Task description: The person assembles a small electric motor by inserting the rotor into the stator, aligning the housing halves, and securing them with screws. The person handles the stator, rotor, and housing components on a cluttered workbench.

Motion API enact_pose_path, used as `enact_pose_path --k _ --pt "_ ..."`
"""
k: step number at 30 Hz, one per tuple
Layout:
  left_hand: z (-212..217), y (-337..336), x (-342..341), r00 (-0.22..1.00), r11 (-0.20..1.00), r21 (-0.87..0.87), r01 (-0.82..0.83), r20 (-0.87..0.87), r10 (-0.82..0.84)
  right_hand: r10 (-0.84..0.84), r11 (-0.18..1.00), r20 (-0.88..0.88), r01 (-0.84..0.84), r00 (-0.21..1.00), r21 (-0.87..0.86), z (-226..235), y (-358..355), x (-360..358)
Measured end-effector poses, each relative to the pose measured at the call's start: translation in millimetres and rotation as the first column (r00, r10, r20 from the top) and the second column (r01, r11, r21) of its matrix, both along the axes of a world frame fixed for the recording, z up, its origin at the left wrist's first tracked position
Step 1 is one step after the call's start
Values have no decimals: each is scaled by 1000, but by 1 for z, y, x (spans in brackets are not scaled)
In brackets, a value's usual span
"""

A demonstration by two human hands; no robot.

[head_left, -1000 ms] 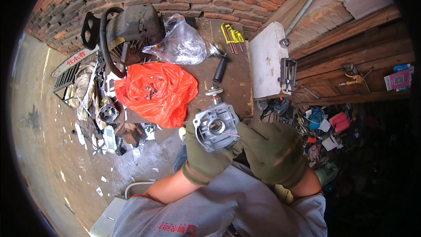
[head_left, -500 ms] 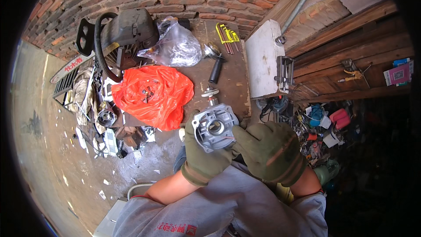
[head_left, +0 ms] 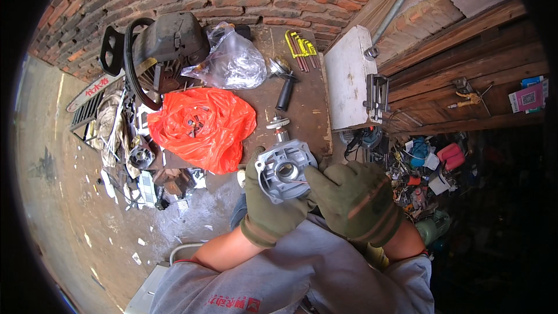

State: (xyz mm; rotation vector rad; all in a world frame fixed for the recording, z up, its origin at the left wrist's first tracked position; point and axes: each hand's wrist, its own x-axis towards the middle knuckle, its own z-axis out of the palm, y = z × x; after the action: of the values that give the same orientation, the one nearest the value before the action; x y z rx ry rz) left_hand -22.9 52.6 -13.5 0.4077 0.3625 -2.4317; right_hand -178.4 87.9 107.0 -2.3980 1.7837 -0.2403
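My gloved left hand [head_left: 270, 212] grips a round silver cast-metal housing [head_left: 273, 189], with a bored hole in its middle, from below and the left. My gloved right hand [head_left: 351, 200] is closed at the housing's right edge. From its fingertips a thin reddish rod [head_left: 299, 182] reaches across the lower part of the housing; its other end is hard to make out. Just beyond the housing, an armature [head_left: 281, 134] with a pale gear-like disc lies on the table. Past that sits a small metal part with a black side handle [head_left: 285, 94].
A red plastic bag [head_left: 203, 116] bearing small screws spreads over the wooden table [head_left: 314, 113]. Behind are a chainsaw [head_left: 174, 40], a clear plastic bag [head_left: 238, 61] and a yellow hex-key set [head_left: 301, 46]. A white board [head_left: 349, 81] stands on the right, above a cluttered floor.
The right hand has shifted slightly left against the housing, and the housing has tilted a little. My left hand keeps its grip; the table things stay put.
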Motion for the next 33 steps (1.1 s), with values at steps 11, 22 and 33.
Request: enact_pose_path --k 11,22,33 --pt "5 -3 2 999 999 27 39 -36 -38 -75 993 217 94 973 -76 -4 12 -10" --pt "7 0 4 997 1000 21 14 -70 -12 -222 969 398 248 890 -15 -21 27 -12" --pt "-9 7 24 1000 973 230 -15 -3 16 -265 953 545 302 795 23 -38 37 -3"
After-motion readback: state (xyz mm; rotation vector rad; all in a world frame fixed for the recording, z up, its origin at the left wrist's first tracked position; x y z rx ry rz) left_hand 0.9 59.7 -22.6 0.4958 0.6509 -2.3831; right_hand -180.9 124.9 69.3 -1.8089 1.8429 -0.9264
